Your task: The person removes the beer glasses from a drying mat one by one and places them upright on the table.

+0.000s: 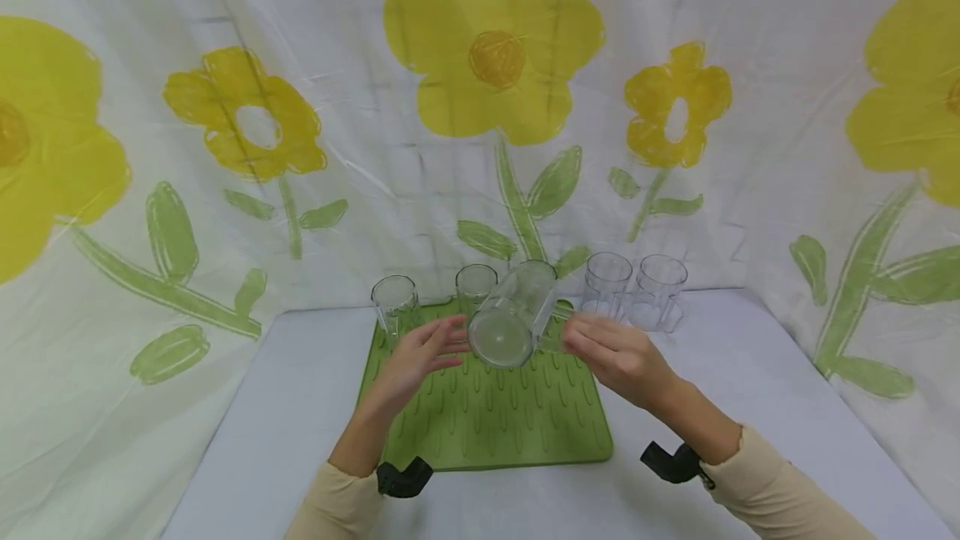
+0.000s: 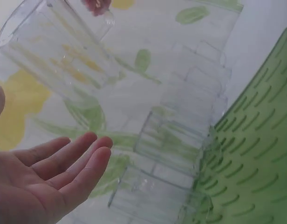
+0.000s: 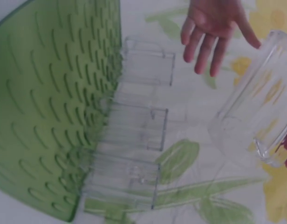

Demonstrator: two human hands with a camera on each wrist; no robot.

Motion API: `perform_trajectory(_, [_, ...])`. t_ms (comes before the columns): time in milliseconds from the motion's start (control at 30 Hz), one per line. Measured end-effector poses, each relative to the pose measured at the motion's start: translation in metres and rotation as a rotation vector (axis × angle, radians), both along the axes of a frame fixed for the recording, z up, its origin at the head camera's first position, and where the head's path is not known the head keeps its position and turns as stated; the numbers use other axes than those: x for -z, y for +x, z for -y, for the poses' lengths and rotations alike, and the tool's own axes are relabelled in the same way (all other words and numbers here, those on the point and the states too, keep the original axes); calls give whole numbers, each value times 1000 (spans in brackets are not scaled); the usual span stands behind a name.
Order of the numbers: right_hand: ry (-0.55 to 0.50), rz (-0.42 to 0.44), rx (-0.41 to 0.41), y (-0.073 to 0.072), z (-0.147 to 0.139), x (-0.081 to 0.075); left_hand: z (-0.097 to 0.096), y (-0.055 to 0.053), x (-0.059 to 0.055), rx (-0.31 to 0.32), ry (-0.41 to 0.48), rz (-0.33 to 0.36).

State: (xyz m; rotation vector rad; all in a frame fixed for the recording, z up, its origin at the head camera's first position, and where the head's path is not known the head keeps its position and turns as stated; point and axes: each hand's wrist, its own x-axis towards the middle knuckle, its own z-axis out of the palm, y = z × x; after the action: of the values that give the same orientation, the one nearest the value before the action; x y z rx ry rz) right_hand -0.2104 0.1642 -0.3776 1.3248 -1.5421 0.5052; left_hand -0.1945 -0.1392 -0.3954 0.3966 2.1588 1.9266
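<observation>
Our right hand (image 1: 618, 357) grips the clear cylindrical glass mug (image 1: 521, 311) by its handle above the green ridged rectangular mat (image 1: 495, 432), its long axis slanting, base towards us; our left hand (image 1: 416, 357), fingers loosely extended, hovers just left.

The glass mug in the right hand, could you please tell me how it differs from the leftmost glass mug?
Pose: the held mug is tilted, its round bottom turned toward the head camera; the leftmost mug is upright, its open top upward.
Support: the held mug is in the air, gripped by the right hand; the leftmost mug stands on the green mat, ungripped.
Both are clear and see-through.
</observation>
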Motion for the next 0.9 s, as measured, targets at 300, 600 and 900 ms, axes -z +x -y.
perform_trajectory(300, [34, -86, 1, 2, 1, 0, -15, -4, -18, 40, 41, 77])
perform_trajectory(600, [114, -173, 50, 4, 3, 2, -24, -8, -22, 207, 220, 201])
perform_trajectory(900, [149, -196, 67, 4, 3, 5, -27, -9, -14, 334, 317, 378])
